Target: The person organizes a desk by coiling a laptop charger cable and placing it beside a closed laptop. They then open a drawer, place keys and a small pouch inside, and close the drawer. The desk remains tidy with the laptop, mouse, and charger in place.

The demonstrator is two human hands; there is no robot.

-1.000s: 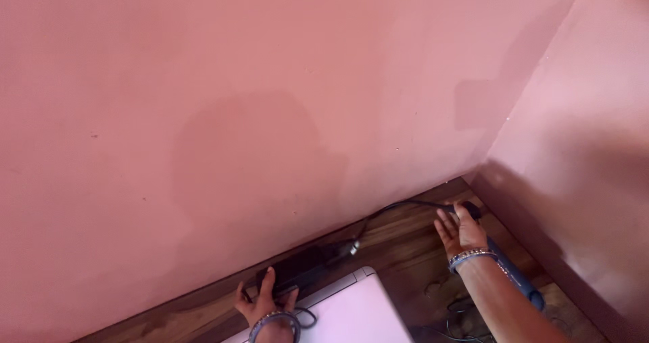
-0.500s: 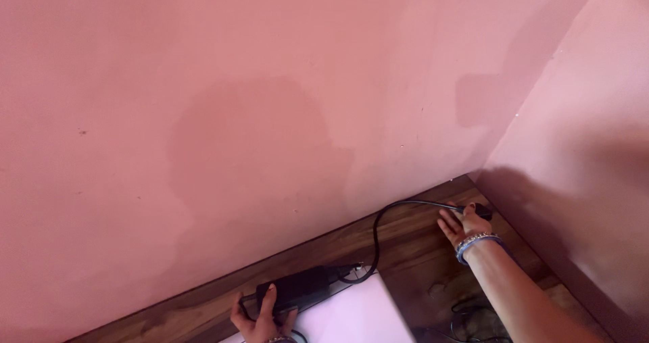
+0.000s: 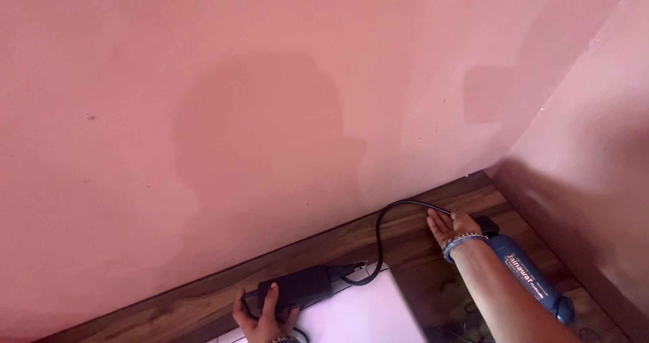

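Left hand: your left hand (image 3: 262,314) presses spread fingers on the black power adapter (image 3: 295,287).
Adapter: lies on the wooden desk (image 3: 412,238) beside the white laptop (image 3: 358,312), long axis running left-right.
Cable: the black cable (image 3: 378,238) loops rightward.
Right hand: your right hand (image 3: 447,227) grips the cable's end, beside a blue tube (image 3: 531,279).

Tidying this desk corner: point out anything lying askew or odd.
The black power brick under the left hand sits crooked, partly over the white laptop. Its cable loops loosely to the right hand. A blue cylinder lies on its side.
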